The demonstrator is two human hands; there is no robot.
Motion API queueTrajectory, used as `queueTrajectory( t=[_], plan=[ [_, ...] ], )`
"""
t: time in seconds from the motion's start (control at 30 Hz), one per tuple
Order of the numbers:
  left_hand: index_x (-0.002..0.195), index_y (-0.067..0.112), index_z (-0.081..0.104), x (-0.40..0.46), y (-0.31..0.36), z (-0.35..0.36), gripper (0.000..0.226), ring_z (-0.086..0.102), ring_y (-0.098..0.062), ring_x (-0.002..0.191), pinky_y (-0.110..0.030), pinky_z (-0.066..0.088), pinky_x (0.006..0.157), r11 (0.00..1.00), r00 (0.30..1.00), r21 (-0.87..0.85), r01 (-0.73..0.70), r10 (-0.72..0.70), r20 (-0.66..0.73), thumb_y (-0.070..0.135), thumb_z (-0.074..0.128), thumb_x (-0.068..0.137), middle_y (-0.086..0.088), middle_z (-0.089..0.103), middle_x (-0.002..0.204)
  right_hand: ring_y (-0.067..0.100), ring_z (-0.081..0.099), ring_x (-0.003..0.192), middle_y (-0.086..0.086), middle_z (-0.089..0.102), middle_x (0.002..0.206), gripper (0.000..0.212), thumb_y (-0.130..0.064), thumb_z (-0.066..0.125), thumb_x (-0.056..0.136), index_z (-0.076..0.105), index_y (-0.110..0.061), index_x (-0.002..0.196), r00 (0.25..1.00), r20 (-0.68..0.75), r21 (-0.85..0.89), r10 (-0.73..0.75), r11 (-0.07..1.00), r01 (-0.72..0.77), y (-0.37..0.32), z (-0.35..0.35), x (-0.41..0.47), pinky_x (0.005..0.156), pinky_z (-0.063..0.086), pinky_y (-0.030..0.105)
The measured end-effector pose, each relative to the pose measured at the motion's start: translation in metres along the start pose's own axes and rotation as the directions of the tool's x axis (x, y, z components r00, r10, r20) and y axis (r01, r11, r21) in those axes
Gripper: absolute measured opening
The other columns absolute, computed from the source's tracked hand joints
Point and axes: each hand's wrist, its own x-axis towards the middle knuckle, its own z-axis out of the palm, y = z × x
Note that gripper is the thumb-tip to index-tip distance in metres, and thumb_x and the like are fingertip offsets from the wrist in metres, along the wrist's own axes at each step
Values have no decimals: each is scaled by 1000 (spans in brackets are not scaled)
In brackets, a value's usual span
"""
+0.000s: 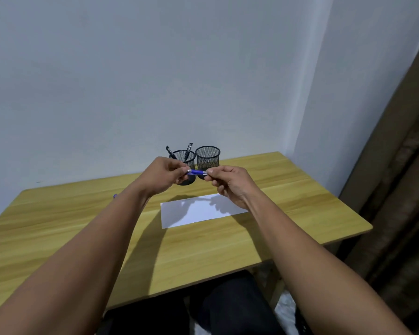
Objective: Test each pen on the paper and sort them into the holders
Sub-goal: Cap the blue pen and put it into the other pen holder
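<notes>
**penfan:** Blue pen (197, 172) is pinched at both ends, so neither hand is really nearer. Left hand (166, 176) has its fingertips curled on one end, right hand (230, 183) on the other. Long axis runs pretty much straight across, hand to hand, level, held up in the air.

**deskguy:** So cap coming off, or clicking it? Can't tell which end is the tip from here.

**penfan:** Same, too small to say. My guess is it's being readied for the scribble test. Paper (201, 210) lies flat on the table (82, 226), right below and a bit nearer than the hands, nothing lying on it, so the drop down is clear.

**deskguy:** And past the hands?

**penfan:** Two mesh holders side by side, just beyond the pen. Left holder (183, 157) has two dark pens (188, 151) leaning in it, right holder (207, 157) looks empty. Those leaning pens could get bumped if this one goes there.

**deskguy:** Anything else out?

**penfan:** Tiny blue thing (115, 196) peeking past the left forearm, far off to the left. Maybe another pen.
</notes>
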Motion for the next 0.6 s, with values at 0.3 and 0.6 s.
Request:
queueTrajectory(
  t=[0.3,0.6],
  plan=[
    [113,20,73,41,-3,19,18,64,-1,68,-23,51,71,997,984,-50,-60,51,-171,19,64,97,2,75,89,14,73,72,19,82,104,9,-15,78,98,80,-10,105,993,115,-475,4,879,51,-29,-29,19,54,47,18],
    [138,26,57,105,-29,35,59,50,-27,128,-46,47,96,736,948,677,-23,230,-218,56,64,87,2,63,133,0,61,63,-4,68,77,4,-11,80,95,77,-11,93,917,-130,-545,-377,800,252,-68,-32,104,69,51,18]
  ],
)
